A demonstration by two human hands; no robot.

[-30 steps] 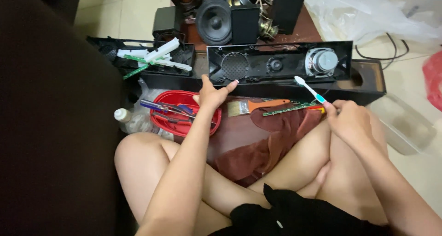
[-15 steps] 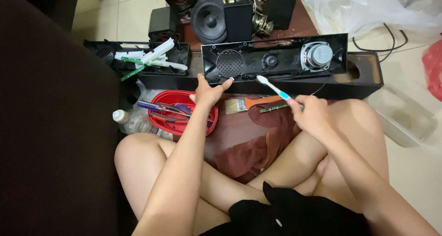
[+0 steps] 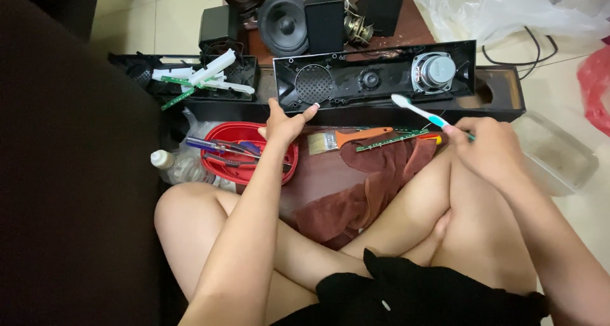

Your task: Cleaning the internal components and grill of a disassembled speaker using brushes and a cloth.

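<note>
Here my left hand (image 3: 284, 121) steadies the lower edge of the black speaker panel (image 3: 375, 77), fingers spread and closed on nothing, while my right hand (image 3: 486, 149) pinches a toothbrush (image 3: 419, 112) by its handle, bristles toward ten o'clock. I judge the panel light, stiff and fragile at its cones; hold its rim.

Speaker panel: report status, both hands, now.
Left hand steadies speaker panel at lower edge. Right hand grips toothbrush, bristles at panel. Paintbrush lies below, clear.
</note>
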